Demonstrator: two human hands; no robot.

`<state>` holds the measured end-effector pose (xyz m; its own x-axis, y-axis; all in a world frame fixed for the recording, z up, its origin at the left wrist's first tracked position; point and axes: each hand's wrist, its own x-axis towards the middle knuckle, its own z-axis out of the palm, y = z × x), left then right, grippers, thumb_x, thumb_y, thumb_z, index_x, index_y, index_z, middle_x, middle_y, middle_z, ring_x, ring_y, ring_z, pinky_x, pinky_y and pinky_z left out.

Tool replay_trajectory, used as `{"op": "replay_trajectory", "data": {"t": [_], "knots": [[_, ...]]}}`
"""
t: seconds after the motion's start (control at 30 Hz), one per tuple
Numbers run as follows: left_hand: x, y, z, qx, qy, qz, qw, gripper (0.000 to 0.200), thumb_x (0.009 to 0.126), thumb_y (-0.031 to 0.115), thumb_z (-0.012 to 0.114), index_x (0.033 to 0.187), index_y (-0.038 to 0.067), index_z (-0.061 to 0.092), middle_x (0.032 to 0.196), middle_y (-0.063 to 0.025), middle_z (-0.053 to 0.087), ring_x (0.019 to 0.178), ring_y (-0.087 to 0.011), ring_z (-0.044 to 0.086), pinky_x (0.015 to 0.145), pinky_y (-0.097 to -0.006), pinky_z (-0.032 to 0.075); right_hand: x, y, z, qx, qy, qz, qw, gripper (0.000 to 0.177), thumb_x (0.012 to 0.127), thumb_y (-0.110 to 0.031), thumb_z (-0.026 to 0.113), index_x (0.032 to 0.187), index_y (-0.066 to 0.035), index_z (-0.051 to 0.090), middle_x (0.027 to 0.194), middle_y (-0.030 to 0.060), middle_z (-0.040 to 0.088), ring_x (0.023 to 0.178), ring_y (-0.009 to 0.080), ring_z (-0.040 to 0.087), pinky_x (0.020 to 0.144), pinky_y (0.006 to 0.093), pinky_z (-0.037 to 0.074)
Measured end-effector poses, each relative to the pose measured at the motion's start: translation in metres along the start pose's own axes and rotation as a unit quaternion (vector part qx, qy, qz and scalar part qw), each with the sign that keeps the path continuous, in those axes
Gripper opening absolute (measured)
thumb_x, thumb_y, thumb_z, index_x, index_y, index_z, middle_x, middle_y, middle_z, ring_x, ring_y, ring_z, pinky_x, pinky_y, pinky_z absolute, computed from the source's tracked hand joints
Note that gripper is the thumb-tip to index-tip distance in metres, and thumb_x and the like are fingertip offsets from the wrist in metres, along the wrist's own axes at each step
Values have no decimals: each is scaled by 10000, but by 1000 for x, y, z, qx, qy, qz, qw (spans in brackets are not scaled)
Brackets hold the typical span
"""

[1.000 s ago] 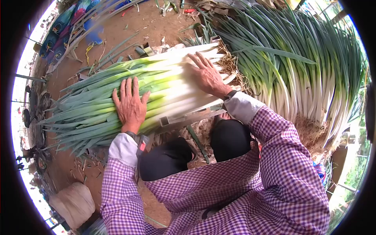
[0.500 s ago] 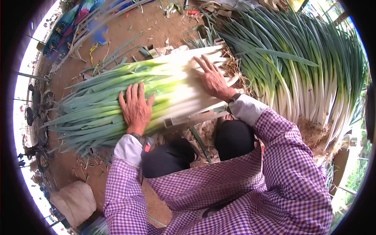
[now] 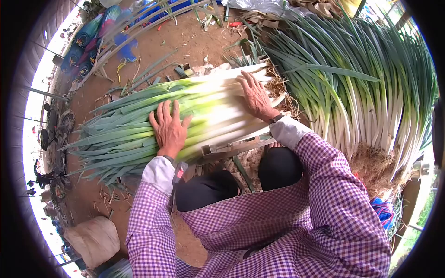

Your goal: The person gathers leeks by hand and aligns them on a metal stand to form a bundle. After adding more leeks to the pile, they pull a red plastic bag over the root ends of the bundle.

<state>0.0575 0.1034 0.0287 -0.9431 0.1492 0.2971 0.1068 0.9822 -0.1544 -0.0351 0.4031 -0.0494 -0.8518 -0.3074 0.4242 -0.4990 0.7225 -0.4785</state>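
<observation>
A wide bundle of long green onions (image 3: 211, 111) lies across a low metal frame (image 3: 232, 149) before my knees, green leaves to the left and white stems with roots to the right. My left hand (image 3: 170, 129) rests on the bundle where the leaves turn pale, fingers spread. On the white stems close to the roots (image 3: 278, 88) lies my right hand (image 3: 258, 97), its fingers stretched out flat. Neither hand is wrapped round a stem. Most of the frame is hidden under the bundle.
To the right stands a large heap of green onions (image 3: 361, 88), roots toward me. A pale sack (image 3: 92, 241) sits on the earth floor at lower left. Upper left are bamboo-like strips (image 3: 148, 30) and blue netting bundles (image 3: 85, 34). Leaf scraps litter the ground.
The whole view has shifted slightly, so the scene sits a little further right and lower. Both hands stay on the bundle, with the right fingers still flat on the white stems.
</observation>
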Motion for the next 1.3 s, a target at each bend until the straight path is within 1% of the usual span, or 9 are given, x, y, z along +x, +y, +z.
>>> {"op": "replay_trajectory", "data": {"t": [0.27,0.37,0.5,0.53,0.67,0.77,0.97,1.13,1.3], "knots": [[47,-21,-2,-59,73,51,994,452,929,272,722,1301,24,657,1440,-151,548,1362,-348,481,1124,-489,354,4,0,-1,-13,-53,32,998,730,958,-381,689,1544,-48,407,1526,203,428,1484,376,343,1205,497,314],[86,-34,8,-59,83,77,992,443,948,258,689,1323,29,630,1450,-130,542,1381,-320,465,1160,-524,304,4,0,-1,-13,-49,28,998,718,961,-376,686,1537,-43,416,1521,203,428,1480,376,347,1201,496,318],[108,-51,27,-98,-105,50,988,409,963,226,675,1338,68,637,1344,-123,639,1342,-282,526,1185,-523,294,3,4,1,-4,-30,6,1000,690,977,-381,660,1527,-39,422,1511,206,431,1470,381,358,1194,499,326],[105,-51,33,-123,-59,49,989,350,969,231,672,1288,86,666,1202,-122,680,1237,-277,589,1184,-518,308,3,5,1,-3,-24,-1,1000,691,970,-358,664,1528,-33,417,1511,208,430,1459,388,367,1185,505,332],[87,-46,18,-111,30,111,987,249,961,229,677,1144,59,681,1013,-123,625,1006,-333,613,964,-487,449,2,5,1,4,-20,-13,1000,669,967,-310,661,1522,-22,423,1502,203,447,1438,392,389,1174,508,337],[71,-46,13,-144,25,103,984,233,956,217,679,1118,49,676,1004,-118,619,1008,-354,600,882,-485,455,0,3,-3,2,-49,0,999,617,994,-379,623,1498,-56,475,1494,181,481,1458,371,378,1199,521,314],[62,-39,20,-103,1,82,991,336,984,215,646,1243,1,664,1381,-196,558,1311,-356,520,1050,-490,426,-4,3,-1,-101,-47,-7,994,541,1013,-422,585,1482,-155,541,1514,124,511,1508,357,336,1224,665,197],[75,-44,44,-48,-26,95,994,435,1010,276,608,1351,7,620,1449,-177,538,1428,-328,431,1195,-516,291,10,8,3,-88,-112,14,990,656,1063,-568,422,1553,-134,471,1637,118,405,1559,337,280,1283,548,184],[72,-45,27,-63,-46,79,994,479,1029,339,595,1385,19,594,1409,-169,588,1381,-327,483,1169,-527,303,4,10,2,-112,-117,9,987,670,1067,-553,414,1609,-161,379,1665,100,370,1566,316,274,1297,521,158]]}}
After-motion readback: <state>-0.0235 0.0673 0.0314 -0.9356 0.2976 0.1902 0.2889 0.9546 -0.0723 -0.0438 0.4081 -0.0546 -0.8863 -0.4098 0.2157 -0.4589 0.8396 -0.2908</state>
